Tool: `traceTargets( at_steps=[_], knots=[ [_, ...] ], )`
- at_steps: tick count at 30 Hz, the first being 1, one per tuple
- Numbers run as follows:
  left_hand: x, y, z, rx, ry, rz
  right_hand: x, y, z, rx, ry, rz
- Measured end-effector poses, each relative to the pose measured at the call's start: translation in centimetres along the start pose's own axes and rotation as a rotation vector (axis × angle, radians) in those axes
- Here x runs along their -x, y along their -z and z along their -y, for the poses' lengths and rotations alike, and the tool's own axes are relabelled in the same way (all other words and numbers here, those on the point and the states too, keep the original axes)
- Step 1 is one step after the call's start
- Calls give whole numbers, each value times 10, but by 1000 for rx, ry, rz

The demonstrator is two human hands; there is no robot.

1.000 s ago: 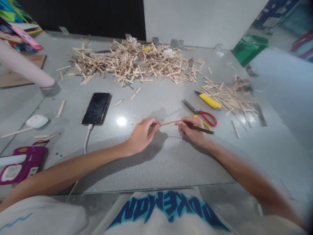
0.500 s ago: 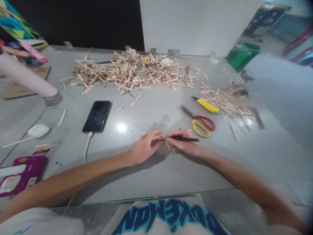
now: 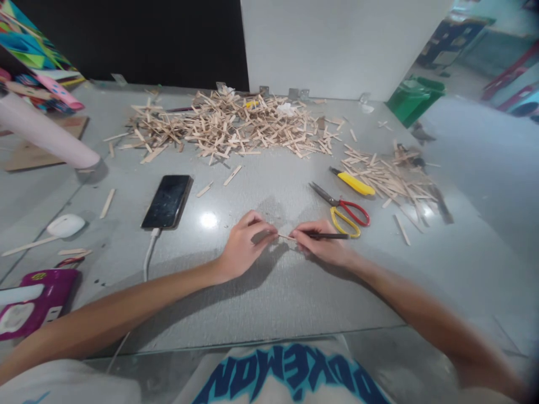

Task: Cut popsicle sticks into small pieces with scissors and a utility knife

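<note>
Between my two hands, low over the table, a thin wooden stick (image 3: 287, 237) lies nearly level. My left hand (image 3: 248, 244) pinches its left end between thumb and fingertips. At the stick's other end are the fingertips of my right hand (image 3: 322, 242), which also grips a slim dark pencil-like rod (image 3: 330, 236) pointing right; whether it is a pencil or a pen I cannot tell. Just beyond my right hand lie scissors (image 3: 340, 205) with one red and one yellow handle, blades apart. A yellow utility knife (image 3: 356, 183) rests behind them.
A large heap of wooden sticks (image 3: 236, 126) spreads along the back, with a smaller pile (image 3: 391, 177) at right. To the left are a phone (image 3: 167, 202) on a white cable, a white mouse-like object (image 3: 66, 225), a purple device (image 3: 46, 297) and a pale tube (image 3: 46, 132).
My hands have moved slightly apart. The stick, earlier steeply slanted between the fingers, now lies almost level from hand to hand. The dark rod has shifted a little to the right.
</note>
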State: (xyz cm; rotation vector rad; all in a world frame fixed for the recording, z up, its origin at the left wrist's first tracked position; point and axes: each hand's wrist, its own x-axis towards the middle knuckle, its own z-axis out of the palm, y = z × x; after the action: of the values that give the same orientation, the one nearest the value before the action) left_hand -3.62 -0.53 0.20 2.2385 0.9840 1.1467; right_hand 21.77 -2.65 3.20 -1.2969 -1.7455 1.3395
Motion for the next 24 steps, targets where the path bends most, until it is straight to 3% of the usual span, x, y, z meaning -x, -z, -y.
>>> traceTargets(
  at_steps=[5, 8, 14, 18, 24],
  knots=[
    [-3, 0, -4, 88, 170, 81, 0, 3, -2, -1, 6, -21],
    [-5, 1, -7, 121, 200, 116, 2, 1, -2, 34, 10, -24],
    [-5, 3, -12, 157, 271, 190, -1, 2, -2, -169, -57, -114],
    [-4, 2, -12, 150, 294, 193, -5, 8, -2, -248, -54, -177],
    [-4, 0, -6, 132, 322, 158, -8, 9, -7, -181, -19, -183]
  ],
)
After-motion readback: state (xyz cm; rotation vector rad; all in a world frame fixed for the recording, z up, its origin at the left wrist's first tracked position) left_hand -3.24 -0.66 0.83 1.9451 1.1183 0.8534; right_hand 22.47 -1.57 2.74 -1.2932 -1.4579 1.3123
